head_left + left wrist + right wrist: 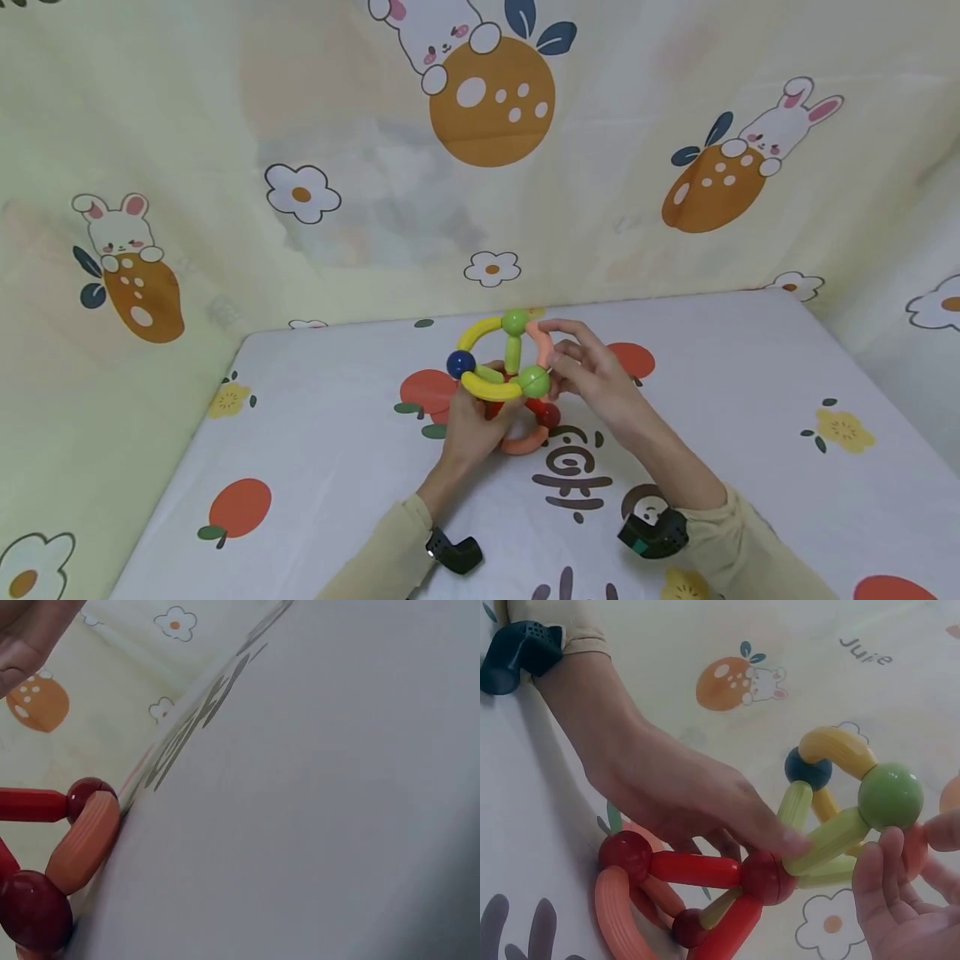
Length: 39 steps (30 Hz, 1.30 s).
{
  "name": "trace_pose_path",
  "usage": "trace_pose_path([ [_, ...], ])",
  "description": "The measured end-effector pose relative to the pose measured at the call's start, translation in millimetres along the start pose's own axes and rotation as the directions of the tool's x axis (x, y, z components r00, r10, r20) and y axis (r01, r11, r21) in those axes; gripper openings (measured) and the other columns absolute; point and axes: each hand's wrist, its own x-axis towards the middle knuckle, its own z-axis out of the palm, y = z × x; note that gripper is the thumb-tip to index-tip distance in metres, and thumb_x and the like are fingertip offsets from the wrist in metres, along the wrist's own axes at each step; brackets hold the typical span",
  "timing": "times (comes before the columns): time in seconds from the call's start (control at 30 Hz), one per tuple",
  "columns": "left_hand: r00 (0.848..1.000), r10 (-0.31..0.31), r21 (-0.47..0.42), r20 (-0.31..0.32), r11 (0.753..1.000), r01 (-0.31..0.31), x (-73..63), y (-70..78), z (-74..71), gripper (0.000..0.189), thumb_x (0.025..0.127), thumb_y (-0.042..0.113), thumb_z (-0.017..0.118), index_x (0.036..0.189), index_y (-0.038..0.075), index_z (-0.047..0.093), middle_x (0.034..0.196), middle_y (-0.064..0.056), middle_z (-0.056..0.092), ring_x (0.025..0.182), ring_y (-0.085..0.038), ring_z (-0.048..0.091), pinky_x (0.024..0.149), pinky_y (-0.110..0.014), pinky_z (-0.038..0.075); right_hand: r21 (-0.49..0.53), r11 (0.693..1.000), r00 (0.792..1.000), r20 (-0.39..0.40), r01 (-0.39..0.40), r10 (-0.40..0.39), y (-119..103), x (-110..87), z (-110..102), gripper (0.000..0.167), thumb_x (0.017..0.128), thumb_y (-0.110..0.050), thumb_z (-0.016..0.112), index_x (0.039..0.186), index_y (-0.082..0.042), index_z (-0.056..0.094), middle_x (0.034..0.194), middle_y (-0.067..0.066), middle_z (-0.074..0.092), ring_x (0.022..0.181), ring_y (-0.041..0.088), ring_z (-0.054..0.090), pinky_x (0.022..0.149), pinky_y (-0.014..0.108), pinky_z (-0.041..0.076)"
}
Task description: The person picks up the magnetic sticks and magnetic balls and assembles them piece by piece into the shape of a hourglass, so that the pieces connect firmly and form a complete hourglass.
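A toy of magnetic sticks and balls stands over the table in the head view, red below and green and yellow above. My left hand point(472, 429) grips it at the middle, thumb across a light green stick point(829, 840) beside a red ball point(768, 877). My right hand point(596, 379) pinches a curved salmon stick point(540, 343) between two green balls, one of them the front green ball point(534, 381). Curved yellow sticks point(491, 388) meet at a blue ball point(461, 364) on the left. Down at the tabletop, a curved salmon stick point(84, 844) joins two dark red balls.
A white cloth point(337, 500) printed with fruit covers the table. Behind it hangs a pale yellow curtain point(600, 208) with rabbits and flowers. Black devices are strapped at the left wrist point(454, 552) and right wrist point(654, 533).
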Motion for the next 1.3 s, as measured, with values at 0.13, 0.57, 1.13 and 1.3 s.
trace_pose_path([
  [0.13, 0.996, 0.085, -0.015, -0.008, 0.996, -0.085, -2.2, 16.8, -9.4, 0.043, 0.091, 0.009, 0.059, 0.132, 0.006, 0.044, 0.118, -0.01, 0.057, 0.105, -0.02, 0.057, 0.092, -0.031, 0.051, 0.014, 0.999, 0.999, -0.019, -0.042, 0.042, 0.3, 3.7, -1.3, 0.038, 0.099, -0.025, 0.048, 0.136, -0.023, 0.04, 0.091, 0.007, 0.057, 0.073, 0.025, 0.059, 0.074, 0.03, 0.054],
  [0.57, 0.997, 0.052, 0.002, -0.061, 0.999, -0.052, 1.3, 28.5, -21.0, 0.028, 0.096, 0.014, 0.052, 0.123, 0.005, 0.055, 0.116, -0.008, 0.063, 0.111, -0.018, 0.058, 0.094, -0.036, 0.049, 0.011, 0.997, 0.996, -0.021, -0.082, 0.082, 4.2, 9.6, -10.0, 0.042, 0.098, -0.034, 0.048, 0.138, -0.023, 0.039, 0.09, -0.001, 0.061, 0.077, 0.021, 0.058, 0.074, 0.029, 0.053],
  [1.13, 0.996, 0.059, 0.02, -0.07, 0.998, -0.058, 5.0, -5.0, -13.3, 0.037, 0.089, 0.029, 0.065, 0.124, 0.019, 0.055, 0.117, 0.004, 0.062, 0.1, -0.013, 0.058, 0.088, -0.039, 0.052, 0.003, 0.998, 0.997, -0.034, -0.069, 0.069, 6.9, 9.6, -10.1, 0.048, 0.097, -0.033, 0.051, 0.14, -0.019, 0.036, 0.104, 0.003, 0.06, 0.083, 0.019, 0.06, 0.077, 0.028, 0.053],
  [1.3, 0.995, 0.069, 0.019, -0.073, 0.998, -0.068, 4.3, -6.7, -12.1, 0.038, 0.088, 0.024, 0.067, 0.124, 0.019, 0.055, 0.116, 0.003, 0.063, 0.098, -0.013, 0.059, 0.087, -0.04, 0.053, 0.007, 0.998, 0.998, -0.029, -0.06, 0.06, 7.2, 9.0, -9.9, 0.047, 0.097, -0.031, 0.052, 0.139, -0.018, 0.036, 0.103, 0.002, 0.059, 0.082, 0.018, 0.059, 0.077, 0.031, 0.054],
])
